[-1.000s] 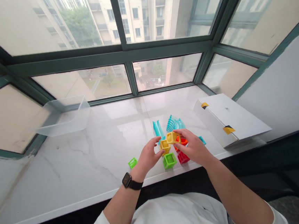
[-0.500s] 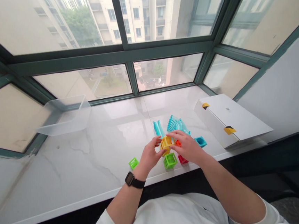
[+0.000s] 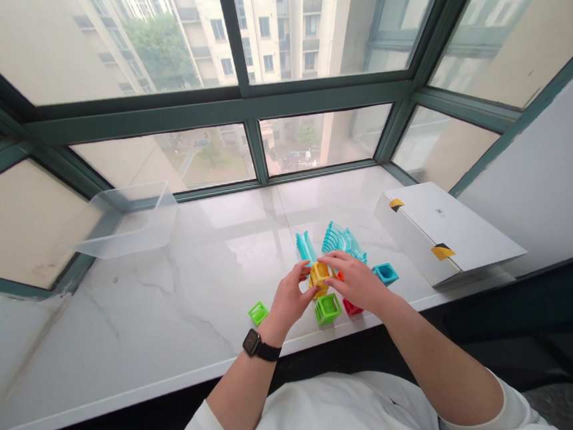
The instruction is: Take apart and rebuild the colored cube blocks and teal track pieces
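Between my two hands is a yellow block [image 3: 319,278] with open sides. My left hand [image 3: 294,294] pinches it from the left, and my right hand [image 3: 351,279] grips it from the right. Just in front of it stands a green open-sided block [image 3: 327,309]. A red block [image 3: 352,307] lies under my right wrist, partly covered. Something orange-red [image 3: 341,276] peeks out behind my right fingers. A blue block [image 3: 386,273] sits to the right of that hand. Left of my left wrist lies a flat green frame piece [image 3: 258,313].
Beyond my hands lie a straight clear-blue track piece [image 3: 306,247] and curved clear-blue pieces [image 3: 341,239]. A transparent plastic bin [image 3: 133,242] stands at the back left. A white box [image 3: 448,227] with yellow-black tape is at the right. The counter's front edge [image 3: 181,388] runs close to me.
The view has shifted slightly. Both hands stay around the yellow block, which appears a little turned between the fingers; the other pieces have not moved.
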Motion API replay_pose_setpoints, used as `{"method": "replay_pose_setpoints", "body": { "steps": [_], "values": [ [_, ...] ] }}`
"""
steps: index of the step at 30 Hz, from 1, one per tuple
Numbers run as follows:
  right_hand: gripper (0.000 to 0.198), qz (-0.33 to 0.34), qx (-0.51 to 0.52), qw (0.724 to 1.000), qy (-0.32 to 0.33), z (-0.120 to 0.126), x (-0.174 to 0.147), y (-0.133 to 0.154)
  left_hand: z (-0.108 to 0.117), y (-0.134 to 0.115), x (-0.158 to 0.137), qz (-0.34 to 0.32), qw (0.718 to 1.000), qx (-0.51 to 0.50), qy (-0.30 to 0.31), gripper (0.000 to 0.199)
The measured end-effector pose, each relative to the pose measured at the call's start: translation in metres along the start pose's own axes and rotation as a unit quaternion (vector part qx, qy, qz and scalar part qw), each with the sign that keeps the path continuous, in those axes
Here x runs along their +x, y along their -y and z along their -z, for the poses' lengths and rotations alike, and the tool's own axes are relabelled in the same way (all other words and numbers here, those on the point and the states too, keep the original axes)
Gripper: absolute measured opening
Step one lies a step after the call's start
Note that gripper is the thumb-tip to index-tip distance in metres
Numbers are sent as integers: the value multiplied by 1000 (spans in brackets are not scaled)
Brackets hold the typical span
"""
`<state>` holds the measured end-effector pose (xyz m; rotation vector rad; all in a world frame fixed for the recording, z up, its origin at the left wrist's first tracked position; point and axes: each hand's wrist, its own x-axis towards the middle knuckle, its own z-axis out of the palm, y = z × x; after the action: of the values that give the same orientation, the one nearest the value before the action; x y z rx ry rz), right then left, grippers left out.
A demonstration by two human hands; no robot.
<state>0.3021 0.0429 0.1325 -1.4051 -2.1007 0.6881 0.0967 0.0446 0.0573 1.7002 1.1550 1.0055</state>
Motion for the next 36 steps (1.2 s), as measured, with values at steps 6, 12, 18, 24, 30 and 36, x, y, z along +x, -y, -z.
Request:
{"method": "replay_pose_setpoints", "body": {
  "steps": [6,12,18,24,30,36],
  "values": [
    [48,8,-3,1000,6,-3,2,-1,1,-1,0,-5,1000,-7,5,60],
    [48,-1,-10,1000,19,-2,4,-4,0,-4,1,-31,999,-12,8,48],
    [45,-2,-14,1000,23,-1,6,-5,-1,-3,1,-34,999,-12,3,43],
    [46,0,-22,1000,14,0,6,-4,-1,-3,1,-29,999,-13,3,40],
    [44,11,-22,1000,12,-1,5,-8,-1,3,0,-14,1000,-24,3,40],
    [43,16,-18,1000,16,-1,5,-11,47,33,-36,5,992,79,-101,48]
  ]
}}
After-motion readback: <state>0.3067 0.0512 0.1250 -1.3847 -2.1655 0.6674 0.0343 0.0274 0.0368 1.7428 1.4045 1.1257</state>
